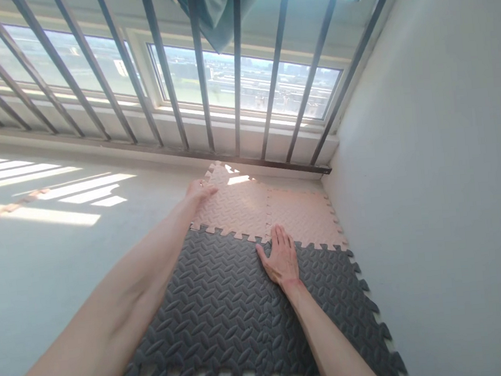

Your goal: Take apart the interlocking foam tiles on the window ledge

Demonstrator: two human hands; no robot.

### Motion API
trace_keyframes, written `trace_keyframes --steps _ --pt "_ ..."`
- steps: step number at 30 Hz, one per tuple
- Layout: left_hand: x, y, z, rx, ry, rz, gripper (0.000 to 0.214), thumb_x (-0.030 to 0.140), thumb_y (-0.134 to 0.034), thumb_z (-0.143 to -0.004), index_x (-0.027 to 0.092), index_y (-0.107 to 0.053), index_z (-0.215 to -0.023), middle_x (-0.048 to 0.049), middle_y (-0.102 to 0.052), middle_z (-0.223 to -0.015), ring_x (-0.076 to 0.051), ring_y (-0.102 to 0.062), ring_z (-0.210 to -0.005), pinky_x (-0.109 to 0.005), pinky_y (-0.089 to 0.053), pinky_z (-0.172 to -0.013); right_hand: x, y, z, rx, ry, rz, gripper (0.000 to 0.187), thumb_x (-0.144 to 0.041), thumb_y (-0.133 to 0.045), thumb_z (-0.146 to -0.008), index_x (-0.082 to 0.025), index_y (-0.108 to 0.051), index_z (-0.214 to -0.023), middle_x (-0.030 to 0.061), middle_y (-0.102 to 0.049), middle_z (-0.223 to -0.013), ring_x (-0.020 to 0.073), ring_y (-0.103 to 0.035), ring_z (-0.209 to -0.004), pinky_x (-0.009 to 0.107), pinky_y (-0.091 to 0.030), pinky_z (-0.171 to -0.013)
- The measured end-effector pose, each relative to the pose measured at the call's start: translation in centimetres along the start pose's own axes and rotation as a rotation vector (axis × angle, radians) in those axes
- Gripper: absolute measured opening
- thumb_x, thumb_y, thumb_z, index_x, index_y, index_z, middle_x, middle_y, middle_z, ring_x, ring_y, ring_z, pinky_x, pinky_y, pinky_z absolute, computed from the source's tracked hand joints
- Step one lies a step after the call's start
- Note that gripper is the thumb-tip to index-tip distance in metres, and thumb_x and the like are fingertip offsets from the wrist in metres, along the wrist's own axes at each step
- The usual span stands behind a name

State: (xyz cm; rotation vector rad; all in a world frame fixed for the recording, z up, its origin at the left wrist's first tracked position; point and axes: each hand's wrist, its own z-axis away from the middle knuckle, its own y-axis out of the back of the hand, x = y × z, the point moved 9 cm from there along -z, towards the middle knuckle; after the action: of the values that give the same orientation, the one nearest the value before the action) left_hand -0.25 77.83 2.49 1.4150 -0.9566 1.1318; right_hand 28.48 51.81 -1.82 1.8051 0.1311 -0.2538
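Observation:
At the far left edge of a pink foam mat tile (238, 203), my left hand (199, 192) has its thumb on top and its other fingers mostly out of sight; it appears to grip the edge. My right hand (282, 258) lies flat, fingers stretched out, across the seam where the black foam mat tiles (223, 278) meet the pink ones. Its fingertips reach the junction of the two pink tiles; the second pink tile (300, 210) lies to the right. Interlocking teeth run along the tile edges, and all tiles have a raised leaf-like tread.
A white wall (441, 165) rises close along the right side. Metal railing bars (204, 86) stand before the window (245, 83), with green cloth (217, 9) hanging above. On the pale surface (64, 263) at left lies another pink piece (15, 207) among sunlight stripes.

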Motion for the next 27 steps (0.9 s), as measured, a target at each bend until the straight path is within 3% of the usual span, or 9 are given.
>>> trace_keyframes --steps 5,10,16,27 --pt "-1.6 0.8 0.8 0.039 -0.013 -0.001 0.053 0.035 -0.096 -0.049 0.022 -0.066 -0.090 -0.0023 -0.072 -0.080 -0.022 -0.069 -0.079 -0.030 -0.055 -0.069 1.1 0.1 -4.4 -0.001 0.003 0.113 0.063 -0.045 -0.034 -0.109 -0.014 -0.048 -0.162 0.0156 -0.050 -0.169 0.0357 -0.050 -0.137 0.052 -0.042 -0.113" --pt "-3.9 0.9 0.7 0.045 -0.039 0.022 0.055 0.039 -0.093 -0.051 0.022 -0.067 -0.096 -0.0022 -0.073 -0.082 -0.020 -0.068 -0.076 -0.029 -0.054 -0.068 1.7 -0.2 -8.9 0.000 0.013 0.188 0.062 -0.032 -0.033 -0.106 -0.016 -0.045 -0.165 0.0097 -0.045 -0.173 0.0360 -0.050 -0.131 0.052 -0.047 -0.108" --pt "-6.1 0.1 0.8 0.018 -0.004 0.176 0.057 0.040 -0.093 -0.048 0.021 -0.065 -0.094 -0.0028 -0.073 -0.081 -0.021 -0.068 -0.074 -0.030 -0.053 -0.066 3.0 -1.4 -13.0 -0.199 -0.080 0.205 0.067 -0.034 -0.032 -0.104 -0.025 -0.035 -0.170 0.0038 -0.027 -0.182 0.0371 -0.056 -0.131 0.051 -0.057 -0.100" --pt "-4.9 0.2 2.1 0.005 -0.139 0.337 0.069 0.051 -0.099 -0.052 0.021 -0.064 -0.103 -0.0042 -0.080 -0.088 -0.023 -0.076 -0.080 -0.033 -0.061 -0.070 3.9 -1.9 -14.4 -0.241 -0.073 0.222 0.065 -0.035 -0.033 -0.104 -0.027 -0.034 -0.169 0.0110 -0.031 -0.180 0.0343 -0.068 -0.122 0.053 -0.057 -0.102"
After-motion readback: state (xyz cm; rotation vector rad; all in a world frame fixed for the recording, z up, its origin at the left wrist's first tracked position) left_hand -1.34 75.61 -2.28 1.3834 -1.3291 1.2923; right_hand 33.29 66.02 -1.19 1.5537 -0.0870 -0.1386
